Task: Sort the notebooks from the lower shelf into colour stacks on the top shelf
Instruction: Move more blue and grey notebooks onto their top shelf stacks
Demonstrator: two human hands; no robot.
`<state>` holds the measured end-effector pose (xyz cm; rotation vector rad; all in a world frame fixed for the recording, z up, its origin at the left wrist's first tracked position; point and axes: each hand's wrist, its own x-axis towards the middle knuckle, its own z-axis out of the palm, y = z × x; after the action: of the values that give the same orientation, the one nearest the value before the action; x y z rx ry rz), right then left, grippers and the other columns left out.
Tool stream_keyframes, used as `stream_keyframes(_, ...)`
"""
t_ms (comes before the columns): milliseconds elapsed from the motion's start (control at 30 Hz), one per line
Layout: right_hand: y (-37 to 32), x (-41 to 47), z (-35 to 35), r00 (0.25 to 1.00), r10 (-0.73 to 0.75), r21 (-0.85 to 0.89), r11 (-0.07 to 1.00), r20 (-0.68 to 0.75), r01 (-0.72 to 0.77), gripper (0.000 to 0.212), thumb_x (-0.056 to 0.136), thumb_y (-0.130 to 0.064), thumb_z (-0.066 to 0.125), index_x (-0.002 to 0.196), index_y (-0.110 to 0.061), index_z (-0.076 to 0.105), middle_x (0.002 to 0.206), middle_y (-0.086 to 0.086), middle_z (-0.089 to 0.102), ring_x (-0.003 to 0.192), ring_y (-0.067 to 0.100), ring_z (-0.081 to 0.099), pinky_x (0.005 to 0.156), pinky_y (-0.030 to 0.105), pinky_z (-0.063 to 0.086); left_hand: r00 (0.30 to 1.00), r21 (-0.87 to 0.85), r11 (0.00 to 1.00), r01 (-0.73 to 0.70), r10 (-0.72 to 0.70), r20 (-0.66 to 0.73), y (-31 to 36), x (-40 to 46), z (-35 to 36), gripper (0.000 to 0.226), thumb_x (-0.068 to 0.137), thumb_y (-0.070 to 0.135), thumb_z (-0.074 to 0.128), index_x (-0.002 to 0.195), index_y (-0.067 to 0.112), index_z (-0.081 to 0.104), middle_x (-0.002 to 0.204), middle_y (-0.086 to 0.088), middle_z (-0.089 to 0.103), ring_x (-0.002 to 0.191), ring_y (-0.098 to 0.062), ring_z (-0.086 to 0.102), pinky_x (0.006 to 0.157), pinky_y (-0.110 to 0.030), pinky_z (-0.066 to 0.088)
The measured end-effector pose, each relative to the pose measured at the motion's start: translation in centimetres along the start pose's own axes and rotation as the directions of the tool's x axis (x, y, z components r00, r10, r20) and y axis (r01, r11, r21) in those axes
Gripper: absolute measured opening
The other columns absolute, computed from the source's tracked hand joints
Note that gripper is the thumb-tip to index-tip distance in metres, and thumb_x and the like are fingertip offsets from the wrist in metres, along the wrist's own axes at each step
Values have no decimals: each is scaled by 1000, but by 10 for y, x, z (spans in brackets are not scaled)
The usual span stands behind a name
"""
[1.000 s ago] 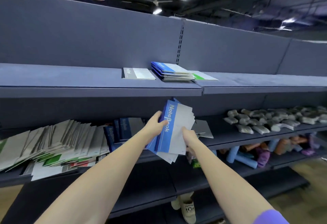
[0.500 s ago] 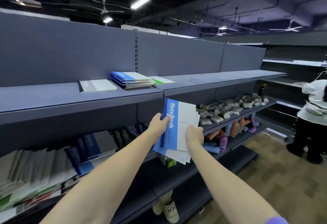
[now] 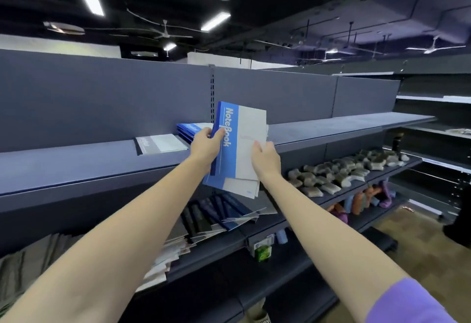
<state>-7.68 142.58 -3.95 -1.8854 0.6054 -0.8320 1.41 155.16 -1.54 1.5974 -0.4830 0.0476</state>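
Left hand: the left hand [image 3: 205,141] grips the spine side of a small bundle of blue-and-grey notebooks [image 3: 238,149], thumb across the blue band printed "NoteBook", fingers curled behind.
Right hand: the right hand [image 3: 265,155] holds the grey right edge of the same bundle, fingers wrapped behind it.
Bundle: held nearly upright, slightly fanned at its lower end, in front of the top shelf [image 3: 76,159] and above its front edge.
Blue stack: a blue stack [image 3: 190,129] lies flat on the top shelf, just behind the left hand and partly hidden by it.
Grey notebook: a grey notebook [image 3: 161,144] lies flat on the top shelf, just left of the blue stack.
Lower shelf: the lower shelf [image 3: 265,223] carries more notebooks [image 3: 219,213], leaning and fanned, dark blue ones at the right and grey ones further left.
Right section: grey bundled items [image 3: 339,172] lie on the neighbouring shelf, with colourful rolled items [image 3: 362,201] on the level below.
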Motion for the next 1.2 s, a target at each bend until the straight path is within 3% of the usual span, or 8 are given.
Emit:
stream_keyframes(133, -38, 24, 45, 960, -48, 38, 999, 276, 39, 38, 99, -27, 46, 133, -8, 48, 128, 10, 60, 113, 30, 58, 98, 43, 49, 993, 32, 997, 64, -61, -98, 8, 27, -56, 22, 101, 37, 53, 96, 16, 55, 89, 5, 60, 74, -8, 56, 61, -24, 43)
stream_keyframes(300, -68, 54, 89, 919, -146, 82, 989, 367, 124, 24, 88, -25, 63, 93, -2, 65, 77, 12, 62, 71, 21, 54, 64, 28, 40, 966, 4, 972, 236, -235, -109, 5, 53, -114, 28, 102, 34, 52, 118, 10, 53, 112, -6, 69, 104, -27, 67, 98, -48, 51)
stream_keyframes(433, -84, 80, 114, 923, -185, 80, 983, 337, 168, 49, 82, -27, 75, 56, -19, 33, 55, 1, 28, 54, 18, 29, 55, 31, 24, 950, 7, 964, 267, -262, -172, 8, 70, -135, 28, 100, 35, 56, 115, 10, 54, 113, -9, 70, 94, -28, 69, 84, -43, 56)
stream_keyframes(633, -86, 125, 146, 899, -207, 51, 978, 385, 204, 33, 81, -33, 79, 69, -15, 54, 65, -2, 53, 66, 20, 51, 58, 28, 40, 945, -64, 969, 239, -247, -213, -7, 101, -152, 39, 100, 41, 55, 125, 11, 51, 116, -5, 71, 99, -26, 71, 77, -41, 57)
stream_keyframes(733, -88, 143, 161, 889, -242, 40, 969, 389, 246, 29, 83, -35, 76, 97, -14, 62, 95, 1, 64, 89, 23, 60, 76, 31, 49, 947, -103, 971, 213, -232, -224, -17, 117, -153, 37, 101, 36, 56, 127, 10, 51, 115, -5, 72, 98, -25, 71, 75, -39, 56)
stream_keyframes(833, -91, 164, 165, 905, -240, -9, 966, 352, 260, 26, 87, -27, 70, 106, -11, 60, 100, 4, 63, 91, 27, 60, 77, 35, 50, 943, -95, 975, 199, -217, -253, -25, 130, -153, 31, 103, 29, 53, 124, 7, 54, 107, -6, 72, 88, -23, 71, 70, -35, 55)
stream_keyframes(967, -81, 191, 156, 923, -168, -187, 952, 346, 244, 15, 87, -16, 58, 82, -15, 44, 82, 2, 50, 81, 28, 51, 59, 30, 39, 913, -79, 966, 247, -260, -314, -34, 143, -159, 13, 102, 19, 53, 109, 8, 56, 95, -8, 69, 74, -21, 67, 59, -31, 52)
stream_keyframes(1200, -64, 200, 148, 947, -108, -499, 829, 302, 254, 18, 90, -9, 47, 107, -10, 53, 121, 14, 55, 102, 34, 53, 82, 36, 44, 906, 102, 943, 316, -268, -328, -52, 156, -175, 11, 101, 15, 51, 104, 7, 57, 83, -6, 66, 61, -19, 64, 50, -27, 45)
